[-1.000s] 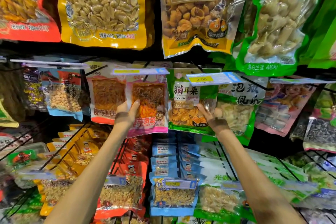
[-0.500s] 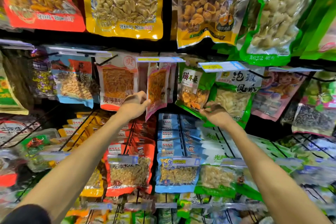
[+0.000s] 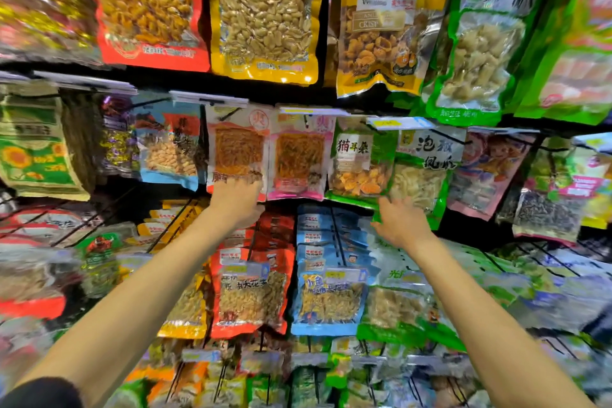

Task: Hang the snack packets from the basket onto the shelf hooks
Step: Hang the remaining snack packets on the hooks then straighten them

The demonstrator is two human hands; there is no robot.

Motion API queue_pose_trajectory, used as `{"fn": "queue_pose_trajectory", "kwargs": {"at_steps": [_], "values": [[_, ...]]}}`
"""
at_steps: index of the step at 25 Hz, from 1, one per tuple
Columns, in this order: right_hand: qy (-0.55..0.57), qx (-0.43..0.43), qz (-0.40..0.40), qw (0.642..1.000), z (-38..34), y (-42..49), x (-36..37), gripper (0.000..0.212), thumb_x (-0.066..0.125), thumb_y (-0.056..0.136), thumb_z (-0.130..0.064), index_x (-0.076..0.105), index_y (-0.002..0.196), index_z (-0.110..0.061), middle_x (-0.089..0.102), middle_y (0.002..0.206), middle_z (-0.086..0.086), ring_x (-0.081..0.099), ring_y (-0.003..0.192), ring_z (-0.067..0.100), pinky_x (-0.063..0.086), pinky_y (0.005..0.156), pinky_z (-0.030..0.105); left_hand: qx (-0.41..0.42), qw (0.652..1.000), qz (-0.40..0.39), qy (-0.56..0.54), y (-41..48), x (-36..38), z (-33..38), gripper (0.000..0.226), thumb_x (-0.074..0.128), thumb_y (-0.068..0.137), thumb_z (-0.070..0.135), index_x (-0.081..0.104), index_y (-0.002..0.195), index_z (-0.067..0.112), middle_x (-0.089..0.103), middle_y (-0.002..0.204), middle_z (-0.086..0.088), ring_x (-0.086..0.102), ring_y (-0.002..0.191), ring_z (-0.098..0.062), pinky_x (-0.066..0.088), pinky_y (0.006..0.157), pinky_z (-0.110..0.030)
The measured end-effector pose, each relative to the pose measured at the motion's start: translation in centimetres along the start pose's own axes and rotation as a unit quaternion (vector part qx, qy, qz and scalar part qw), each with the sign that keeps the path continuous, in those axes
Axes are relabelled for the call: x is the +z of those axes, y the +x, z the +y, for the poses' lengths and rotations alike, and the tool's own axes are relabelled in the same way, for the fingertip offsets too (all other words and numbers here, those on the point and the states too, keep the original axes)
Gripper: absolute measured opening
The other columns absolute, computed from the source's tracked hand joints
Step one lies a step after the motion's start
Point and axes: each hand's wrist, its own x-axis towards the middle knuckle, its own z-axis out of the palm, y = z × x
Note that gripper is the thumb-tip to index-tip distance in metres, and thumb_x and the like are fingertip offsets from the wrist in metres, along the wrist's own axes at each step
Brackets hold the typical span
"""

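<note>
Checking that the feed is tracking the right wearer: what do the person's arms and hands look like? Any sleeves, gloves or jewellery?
The left hand and right hand are bare: no gloves, no ring or watch visible, though the picture is blurred. Nothing is worn below either elbow. A black sleeve shows high on the left arm; none shows on the right.

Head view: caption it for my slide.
Left hand at the base of the orange packet; right hand open just below the green packet.

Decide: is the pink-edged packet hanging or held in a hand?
Hanging: pink-edged packet faces forward under its tag; left hand, right hand not holding it.
</note>
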Motion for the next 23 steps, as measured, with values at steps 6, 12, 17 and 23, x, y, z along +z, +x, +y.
{"fn": "queue_pose_trajectory", "kwargs": {"at_steps": [6,12,17,23], "values": [[0.023,-0.015,-0.044,0.999,-4.6,-5.4,-0.3,0.054,0.049,0.098,-0.044,0.038,0.142,-0.014,0.04,0.142,0.013,0.039,0.131,0.035,0.039,0.101,0.049,-0.033,0.998,-0.046,0.012,-8.1,-0.4,-2.6,0.059,0.047,0.096,0.051,0.034,0.144,0.019,0.043,0.143,-0.014,0.035,0.135,-0.038,0.032,0.105,-0.056],[0.06,-0.084,-0.008,0.995,-11.6,-12.0,3.1,0.052,0.054,0.095,-0.041,0.048,0.134,-0.008,0.048,0.135,0.018,0.044,0.125,0.038,0.042,0.097,0.048,-0.043,0.999,-0.029,0.001,-17.9,2.2,-7.5,0.048,0.053,0.093,0.047,0.047,0.132,0.019,0.054,0.131,-0.015,0.047,0.123,-0.039,0.04,0.096,-0.05],[0.075,-0.138,-0.074,0.985,-17.9,-15.6,6.2,0.049,0.054,0.097,-0.039,0.049,0.134,-0.007,0.046,0.139,0.019,0.044,0.126,0.038,0.045,0.098,0.051,-0.064,0.993,-0.098,-0.015,-24.3,7.2,-11.3,0.047,0.048,0.098,0.046,0.049,0.132,0.014,0.057,0.128,-0.016,0.048,0.123,-0.039,0.041,0.094,-0.051],[0.052,-0.17,-0.142,0.974,-24.6,-18.2,11.2,0.049,0.051,0.099,-0.038,0.046,0.136,-0.006,0.043,0.141,0.018,0.042,0.128,0.038,0.043,0.094,0.049,-0.075,0.983,-0.156,-0.059,-27.7,15.2,-14.9,0.043,0.051,0.096,0.044,0.052,0.123,0.011,0.061,0.117,-0.016,0.052,0.114,-0.038,0.046,0.085,-0.047]]}}
